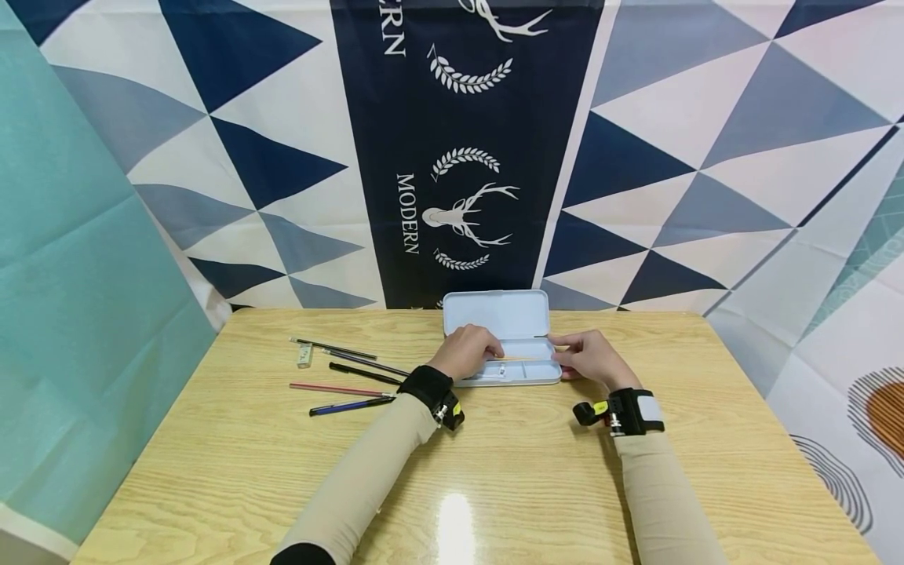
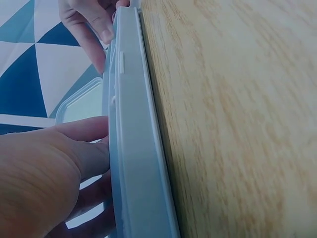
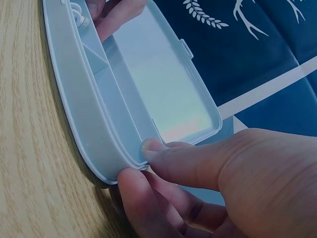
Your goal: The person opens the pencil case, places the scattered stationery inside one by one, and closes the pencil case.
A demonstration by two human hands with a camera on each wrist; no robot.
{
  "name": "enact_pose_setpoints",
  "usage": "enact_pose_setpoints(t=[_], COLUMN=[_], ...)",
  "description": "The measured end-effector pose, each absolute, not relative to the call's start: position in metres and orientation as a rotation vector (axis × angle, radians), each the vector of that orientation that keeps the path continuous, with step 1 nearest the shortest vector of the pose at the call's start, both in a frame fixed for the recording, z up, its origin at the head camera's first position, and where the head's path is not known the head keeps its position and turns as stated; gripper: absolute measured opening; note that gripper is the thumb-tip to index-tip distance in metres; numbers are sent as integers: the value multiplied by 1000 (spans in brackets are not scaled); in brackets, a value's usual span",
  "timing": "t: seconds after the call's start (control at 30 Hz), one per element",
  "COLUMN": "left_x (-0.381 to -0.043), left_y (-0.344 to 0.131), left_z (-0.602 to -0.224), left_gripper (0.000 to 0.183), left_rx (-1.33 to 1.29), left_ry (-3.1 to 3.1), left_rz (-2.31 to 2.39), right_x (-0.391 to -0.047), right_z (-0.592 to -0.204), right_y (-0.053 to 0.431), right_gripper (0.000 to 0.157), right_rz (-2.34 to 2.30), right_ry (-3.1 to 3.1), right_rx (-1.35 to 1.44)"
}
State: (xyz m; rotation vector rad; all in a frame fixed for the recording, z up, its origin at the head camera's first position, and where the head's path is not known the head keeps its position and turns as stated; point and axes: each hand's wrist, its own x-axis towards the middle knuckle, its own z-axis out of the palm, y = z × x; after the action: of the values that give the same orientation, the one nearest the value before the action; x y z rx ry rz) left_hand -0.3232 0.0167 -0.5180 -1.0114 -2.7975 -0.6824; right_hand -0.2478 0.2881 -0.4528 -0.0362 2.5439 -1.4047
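Observation:
A light blue pencil case (image 1: 515,377) stands on the table with its lid (image 1: 497,312) raised at the back. My left hand (image 1: 466,351) reaches over its left part, fingers bent down inside; the fingertips are hidden. A thin yellowish strip (image 1: 519,359), perhaps a pencil, runs from those fingers along the inside. Whether the fingers grip it does not show. At the case's right end, my right hand (image 1: 593,357) pinches the corner, thumb (image 3: 163,151) on the rim and a finger against the outer wall. A small white piece (image 3: 79,15) lies in the front compartment.
Left of the case lie a black pencil (image 1: 335,348), another dark pencil (image 1: 367,362), a black pen (image 1: 360,373), a red pencil (image 1: 332,388) and a blue pen (image 1: 346,406). Beside them is a small eraser (image 1: 304,355). A patterned cloth hangs behind the table.

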Motion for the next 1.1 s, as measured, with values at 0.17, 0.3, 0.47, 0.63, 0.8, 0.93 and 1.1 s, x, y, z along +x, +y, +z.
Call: enact_pose_setpoints(t=[0.17,0.3,0.47,0.63,0.8,0.93,1.1], left_x=[-323,-323,-323,-323,-324,-327,-316], left_y=[17,17,16,17,21,23,24], left_z=[-518,-517,-517,-514,-514,-514,-501], left_gripper=[21,21,20,18,17,19,19], left_rx=[-1018,-1020,-1018,-1042,-1067,-1069,-1048], left_ry=[-2806,-2815,-2803,-2743,-2686,-2646,-2681], left_rz=[-656,-650,-638,-654,-639,-600,-569], right_x=[-248,-248,-249,-249,-249,-250,-251], right_z=[-453,-454,-454,-454,-455,-455,-455], right_y=[288,288,289,290,289,290,290], right_gripper=[49,49,50,50,50,50,49], right_rz=[-1408,-1408,-1401,-1397,-1397,-1402,-1406], right_ry=[2541,2536,2540,2539,2538,2529,2529], right_rx=[-41,-43,-45,-41,-40,-44,-42])
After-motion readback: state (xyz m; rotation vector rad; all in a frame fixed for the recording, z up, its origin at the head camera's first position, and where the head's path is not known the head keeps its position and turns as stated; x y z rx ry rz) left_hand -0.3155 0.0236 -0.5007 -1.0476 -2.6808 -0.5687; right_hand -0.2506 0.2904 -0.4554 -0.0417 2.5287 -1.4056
